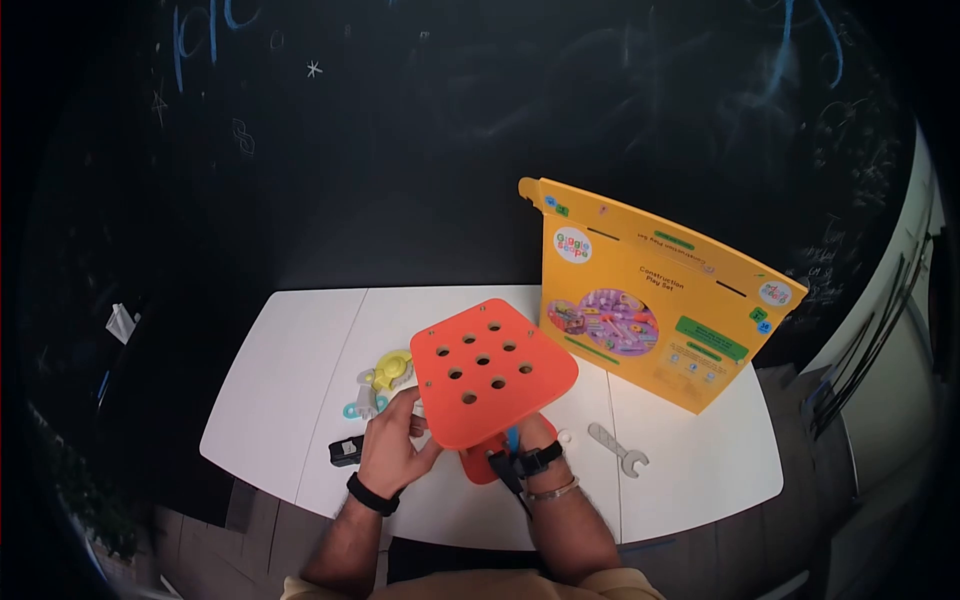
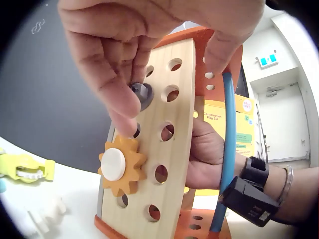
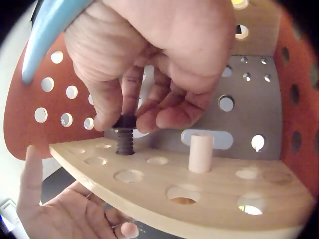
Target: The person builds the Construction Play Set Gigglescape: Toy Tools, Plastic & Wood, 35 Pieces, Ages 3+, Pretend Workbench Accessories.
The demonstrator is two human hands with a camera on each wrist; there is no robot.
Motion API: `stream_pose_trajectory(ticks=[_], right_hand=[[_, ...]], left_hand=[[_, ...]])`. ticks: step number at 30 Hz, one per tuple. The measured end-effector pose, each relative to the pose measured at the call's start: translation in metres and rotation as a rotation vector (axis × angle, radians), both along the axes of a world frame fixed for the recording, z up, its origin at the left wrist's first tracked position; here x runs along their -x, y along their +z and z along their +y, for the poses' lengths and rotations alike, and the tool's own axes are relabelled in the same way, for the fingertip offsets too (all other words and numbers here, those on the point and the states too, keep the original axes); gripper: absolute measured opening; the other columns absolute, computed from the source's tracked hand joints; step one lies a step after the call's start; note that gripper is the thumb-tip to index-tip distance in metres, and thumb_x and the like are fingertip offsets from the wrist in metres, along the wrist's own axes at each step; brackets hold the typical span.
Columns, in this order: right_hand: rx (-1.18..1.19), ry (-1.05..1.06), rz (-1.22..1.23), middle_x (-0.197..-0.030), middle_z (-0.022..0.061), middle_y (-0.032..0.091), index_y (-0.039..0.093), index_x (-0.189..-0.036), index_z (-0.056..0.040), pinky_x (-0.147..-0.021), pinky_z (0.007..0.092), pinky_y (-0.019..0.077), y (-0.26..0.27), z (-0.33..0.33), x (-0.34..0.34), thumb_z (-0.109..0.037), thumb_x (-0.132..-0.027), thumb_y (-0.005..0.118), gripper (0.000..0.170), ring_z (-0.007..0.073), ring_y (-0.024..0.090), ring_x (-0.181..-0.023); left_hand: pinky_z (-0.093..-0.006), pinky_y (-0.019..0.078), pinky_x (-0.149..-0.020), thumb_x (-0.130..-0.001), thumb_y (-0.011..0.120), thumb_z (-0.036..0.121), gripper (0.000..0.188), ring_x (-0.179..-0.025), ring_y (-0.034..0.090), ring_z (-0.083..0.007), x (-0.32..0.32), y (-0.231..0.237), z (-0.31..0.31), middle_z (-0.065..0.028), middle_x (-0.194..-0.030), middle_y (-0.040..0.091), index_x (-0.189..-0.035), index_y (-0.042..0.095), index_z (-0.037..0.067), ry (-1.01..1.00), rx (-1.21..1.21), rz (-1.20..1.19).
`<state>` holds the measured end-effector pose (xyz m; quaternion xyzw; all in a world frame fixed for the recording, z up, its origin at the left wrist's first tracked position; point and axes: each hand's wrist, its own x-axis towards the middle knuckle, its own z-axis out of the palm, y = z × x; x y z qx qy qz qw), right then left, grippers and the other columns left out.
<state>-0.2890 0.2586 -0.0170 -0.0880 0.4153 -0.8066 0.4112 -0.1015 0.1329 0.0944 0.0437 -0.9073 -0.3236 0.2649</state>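
Observation:
A toy workbench with red perforated panels (image 1: 490,370) and a wooden board (image 2: 172,149) is held tilted between both hands. On the board's outer face my left hand (image 2: 164,20) curls its fingers at a grey hex-head bolt (image 2: 143,93), its thumb against the red panel. Inside, my right hand (image 3: 159,55) pinches a dark nut (image 3: 124,122) on the threaded bolt end, which stands up through a hole. An orange gear (image 2: 130,167) with a white peg head sits lower on the board; the peg's shank (image 3: 201,153) shows inside.
A yellow box (image 1: 640,300) stands at the back right of the white table (image 1: 260,410). A grey toy wrench (image 1: 620,450) lies to the right. Left of the workbench lie a yellow-green toy piece (image 1: 392,370) and a black object (image 1: 346,451). A blue bar (image 2: 229,149) runs beside the right hand.

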Motion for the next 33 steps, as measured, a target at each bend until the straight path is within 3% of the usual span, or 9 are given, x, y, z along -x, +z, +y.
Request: stream_pose_trajectory(ticks=[11, 15, 18, 21, 33], right_hand=[[0.017, -0.054, 0.01, -0.103, 0.0116, 0.077, 0.067, -0.129, -0.0023, -0.061, 0.0335, 0.061, -0.006, 0.013, -0.01, -0.013, -0.11, 0.065, 0.021, 0.0202, 0.075, -0.079], [0.056, -0.096, 0.025, -0.103, 0.0115, 0.077, 0.067, -0.129, -0.0023, -0.061, 0.0336, 0.0611, -0.004, 0.015, -0.007, -0.013, -0.11, 0.065, 0.021, 0.0201, 0.075, -0.079], [0.071, -0.122, 0.02, -0.103, 0.0115, 0.077, 0.067, -0.128, -0.0023, -0.061, 0.0336, 0.0611, -0.004, 0.02, -0.01, -0.012, -0.11, 0.065, 0.021, 0.0201, 0.075, -0.079], [0.078, -0.143, 0.008, -0.102, 0.0115, 0.077, 0.067, -0.128, -0.0023, -0.061, 0.0336, 0.0611, -0.007, 0.023, -0.013, -0.012, -0.11, 0.065, 0.021, 0.0201, 0.075, -0.08], [0.091, -0.15, -0.007, -0.102, 0.0114, 0.076, 0.067, -0.128, -0.0022, -0.062, 0.0337, 0.0611, -0.008, 0.023, -0.019, -0.012, -0.11, 0.065, 0.02, 0.02, 0.075, -0.08]], left_hand=[[-0.0364, 0.0631, -0.07, -0.085, 0.081, 0.001, 0.048, -0.078, 0.077, -0.0281, 0.009, -0.005, 0.004, -0.0172, -0.105, 0.072, -0.131, 0.065, -0.002, 0.024, 0.011, 0.026], [-0.0362, 0.062, -0.071, -0.086, 0.083, 0.005, 0.047, -0.081, 0.077, -0.028, 0.01, -0.012, 0.0, -0.0177, -0.11, 0.072, -0.129, 0.067, -0.001, 0.04, 0.065, -0.011], [-0.0412, 0.0622, -0.079, -0.089, 0.082, 0.011, 0.045, -0.096, 0.077, -0.0386, 0.014, -0.021, -0.007, -0.0189, -0.114, 0.073, -0.13, 0.067, -0.001, 0.03, 0.139, 0.078], [-0.045, 0.0622, -0.084, -0.09, 0.083, 0.014, 0.045, -0.102, 0.076, -0.0425, 0.014, -0.026, -0.011, -0.0199, -0.117, 0.074, -0.13, 0.067, 0.0, 0.067, 0.143, -0.023], [-0.0469, 0.0615, -0.083, -0.09, 0.085, 0.018, 0.045, -0.1, 0.075, -0.0424, 0.016, -0.03, -0.01, -0.0197, -0.113, 0.074, -0.127, 0.068, -0.001, 0.111, 0.16, -0.066]])
